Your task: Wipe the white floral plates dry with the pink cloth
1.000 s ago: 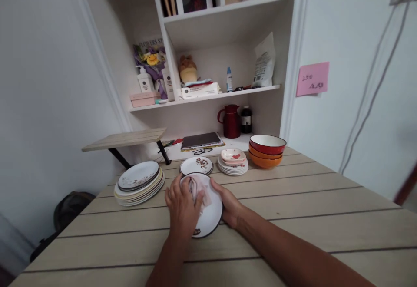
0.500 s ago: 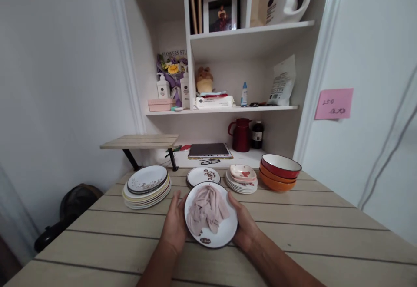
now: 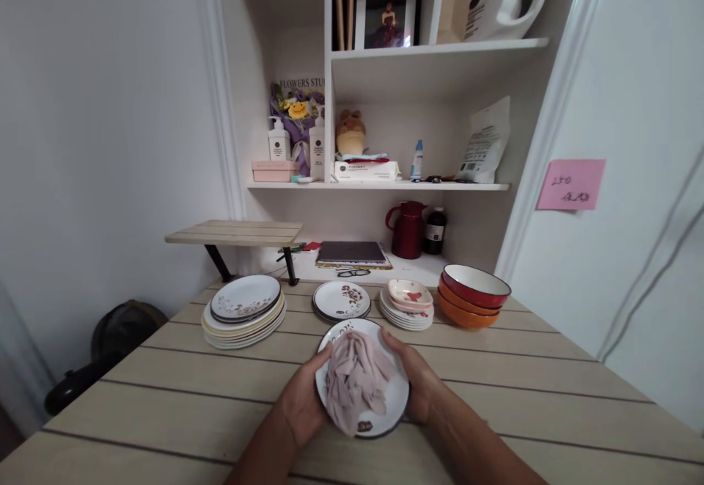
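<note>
Left hand (image 3: 301, 406) and right hand (image 3: 422, 388) hold 1 plate (image 3: 399, 398), fingers (image 3: 397, 349) clamped on its rim; 1 cloth (image 3: 355, 382) inside. 3 stacked bowls (image 3: 473, 296) far right.

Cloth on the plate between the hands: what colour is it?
The cloth is plain dusty pink, against the white plate; head view.

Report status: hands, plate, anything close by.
Left hand and right hand grip white plate by its rim. Pink cloth bunched on it. Floral plate just beyond, apart.
</note>
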Motion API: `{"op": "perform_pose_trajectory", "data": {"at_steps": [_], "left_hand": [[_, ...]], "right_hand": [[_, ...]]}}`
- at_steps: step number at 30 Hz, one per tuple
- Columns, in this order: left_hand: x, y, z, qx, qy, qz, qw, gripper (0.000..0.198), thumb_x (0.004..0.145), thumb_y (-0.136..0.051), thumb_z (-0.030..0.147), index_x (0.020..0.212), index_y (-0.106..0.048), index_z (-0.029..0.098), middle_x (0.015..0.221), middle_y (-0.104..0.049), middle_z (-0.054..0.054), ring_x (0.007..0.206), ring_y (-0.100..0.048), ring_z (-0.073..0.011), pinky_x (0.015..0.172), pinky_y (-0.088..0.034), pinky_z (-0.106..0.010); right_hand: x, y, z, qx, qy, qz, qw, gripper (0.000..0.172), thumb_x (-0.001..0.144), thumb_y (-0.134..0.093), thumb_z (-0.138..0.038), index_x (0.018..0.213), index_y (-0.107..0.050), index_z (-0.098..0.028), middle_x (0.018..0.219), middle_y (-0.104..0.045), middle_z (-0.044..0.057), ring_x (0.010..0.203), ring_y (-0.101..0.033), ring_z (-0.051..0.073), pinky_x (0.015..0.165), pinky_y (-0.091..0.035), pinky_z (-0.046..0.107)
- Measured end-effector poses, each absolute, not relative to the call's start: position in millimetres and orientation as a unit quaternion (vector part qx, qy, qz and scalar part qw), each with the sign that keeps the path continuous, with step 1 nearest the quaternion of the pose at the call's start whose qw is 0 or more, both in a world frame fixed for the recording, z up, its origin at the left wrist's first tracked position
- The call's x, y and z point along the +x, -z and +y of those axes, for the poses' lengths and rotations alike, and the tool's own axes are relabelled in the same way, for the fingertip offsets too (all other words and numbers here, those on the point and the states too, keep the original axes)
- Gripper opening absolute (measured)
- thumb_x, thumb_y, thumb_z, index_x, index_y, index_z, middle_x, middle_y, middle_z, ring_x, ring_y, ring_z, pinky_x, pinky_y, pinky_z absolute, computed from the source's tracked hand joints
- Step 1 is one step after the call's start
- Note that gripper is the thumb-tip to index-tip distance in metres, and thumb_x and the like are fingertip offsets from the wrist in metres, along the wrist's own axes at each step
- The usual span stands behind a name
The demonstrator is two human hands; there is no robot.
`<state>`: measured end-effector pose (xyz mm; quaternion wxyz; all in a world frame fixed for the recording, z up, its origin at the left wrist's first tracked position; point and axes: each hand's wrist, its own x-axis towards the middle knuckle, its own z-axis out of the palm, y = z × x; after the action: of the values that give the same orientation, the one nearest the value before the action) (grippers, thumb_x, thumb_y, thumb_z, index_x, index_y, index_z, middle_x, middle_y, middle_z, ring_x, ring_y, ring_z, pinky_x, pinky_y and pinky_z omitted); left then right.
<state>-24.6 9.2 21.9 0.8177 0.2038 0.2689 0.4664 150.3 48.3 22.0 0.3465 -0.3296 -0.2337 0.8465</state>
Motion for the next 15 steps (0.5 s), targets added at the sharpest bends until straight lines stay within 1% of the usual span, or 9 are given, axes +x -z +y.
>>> {"op": "perform_pose_trajectory", "data": {"at_steps": [3, 5, 7, 9, 11, 12, 13, 14, 15], "left_hand": [[-19.8, -20.5, 8.1, 0.204, -0.465, 0.282, 0.814, 0.045, 0.086, -0.054, 0.035, 0.122, -0.058, 0.008, 0.104, -0.072, -0.013, 0.106, -0.063, -0.0246, 0.102, -0.038, -0.036], [-16.7, -17.8, 8.1, 0.199, -0.473, 0.285, 0.810, 0.046, 0.086, -0.053, 0.037, 0.122, -0.058, 0.008, 0.104, -0.072, -0.013, 0.106, -0.063, -0.0243, 0.102, -0.038, -0.036], [-13.7, -14.9, 8.6, 0.193, -0.489, 0.282, 0.803, 0.047, 0.086, -0.053, 0.038, 0.123, -0.057, 0.009, 0.104, -0.072, -0.013, 0.106, -0.063, -0.0245, 0.101, -0.038, -0.037], [-11.1, -12.6, 9.3, 0.182, -0.503, 0.278, 0.798, 0.048, 0.086, -0.054, 0.038, 0.125, -0.056, 0.010, 0.105, -0.072, -0.013, 0.106, -0.063, -0.0248, 0.101, -0.039, -0.038], [-9.3, -11.7, 10.1, 0.167, -0.519, 0.274, 0.792, 0.048, 0.086, -0.053, 0.038, 0.126, -0.055, 0.011, 0.106, -0.071, -0.014, 0.105, -0.064, -0.0252, 0.100, -0.039, -0.039], [-8.8, -11.8, 10.6, 0.160, -0.527, 0.272, 0.789, 0.048, 0.086, -0.053, 0.038, 0.126, -0.055, 0.011, 0.106, -0.071, -0.014, 0.104, -0.064, -0.0255, 0.100, -0.040, -0.040], [-8.7, -12.1, 11.2, 0.152, -0.533, 0.269, 0.788, 0.048, 0.087, -0.052, 0.038, 0.127, -0.054, 0.012, 0.107, -0.071, -0.014, 0.104, -0.064, -0.0256, 0.099, -0.040, -0.040], [-8.8, -12.4, 11.8, 0.144, -0.539, 0.268, 0.786, 0.048, 0.087, -0.051, 0.038, 0.127, -0.054, 0.012, 0.107, -0.070, -0.014, 0.103, -0.064, -0.0257, 0.098, -0.041, -0.041], [-9.2, -12.7, 12.4, 0.136, -0.544, 0.266, 0.784, 0.047, 0.088, -0.049, 0.039, 0.127, -0.054, 0.012, 0.107, -0.070, -0.014, 0.103, -0.064, -0.0255, 0.098, -0.042, -0.041]], "right_hand": [[152.5, -22.9, 50.5, -0.355, -0.784, -0.282, 0.425, 0.050, 0.074, -0.065, -0.049, 0.108, -0.058, -0.014, 0.096, -0.072, 0.013, 0.088, -0.068, 0.026, 0.082, -0.051, 0.040], [153.8, -21.0, 54.3, -0.393, -0.709, -0.338, 0.479, 0.053, 0.072, -0.068, -0.047, 0.114, -0.054, -0.018, 0.093, -0.071, 0.010, 0.081, -0.068, 0.025, 0.076, -0.052, 0.041], [156.9, -18.3, 59.3, -0.448, -0.609, -0.426, 0.497, 0.059, 0.073, -0.065, -0.048, 0.122, -0.048, -0.020, 0.098, -0.069, 0.010, 0.081, -0.067, 0.026, 0.074, -0.052, 0.042], [161.8, -16.6, 63.7, -0.487, -0.457, -0.549, 0.502, 0.062, 0.075, -0.062, -0.046, 0.129, -0.043, -0.022, 0.117, -0.062, 0.013, 0.097, -0.063, 0.028, 0.084, -0.049, 0.046], [166.2, -17.4, 64.9, -0.496, -0.264, -0.661, 0.497, 0.061, 0.077, -0.060, -0.039, 0.133, -0.043, -0.024, 0.137, -0.047, 0.012, 0.121, -0.049, 0.030, 0.100, -0.038, 0.049], [167.4, -18.8, 63.9, -0.497, -0.178, -0.697, 0.486, 0.059, 0.078, -0.059, -0.036, 0.134, -0.043, -0.025, 0.143, -0.040, 0.011, 0.129, -0.040, 0.031, 0.105, -0.032, 0.051], [167.6, -20.8, 61.6, -0.498, -0.111, -0.719, 0.471, 0.057, 0.079, -0.057, -0.034, 0.134, -0.044, -0.025, 0.146, -0.036, 0.010, 0.132, -0.034, 0.032, 0.106, -0.029, 0.053], [166.6, -23.0, 58.2, -0.498, -0.067, -0.736, 0.454, 0.054, 0.081, -0.054, -0.033, 0.134, -0.045, -0.025, 0.145, -0.036, 0.011, 0.133, -0.032, 0.033, 0.106, -0.028, 0.054], [164.6, -25.4, 53.9, -0.495, -0.045, -0.749, 0.438, 0.050, 0.083, -0.051, -0.032, 0.133, -0.046, -0.025, 0.142, -0.039, 0.011, 0.130, -0.035, 0.033, 0.104, -0.030, 0.055]]}}
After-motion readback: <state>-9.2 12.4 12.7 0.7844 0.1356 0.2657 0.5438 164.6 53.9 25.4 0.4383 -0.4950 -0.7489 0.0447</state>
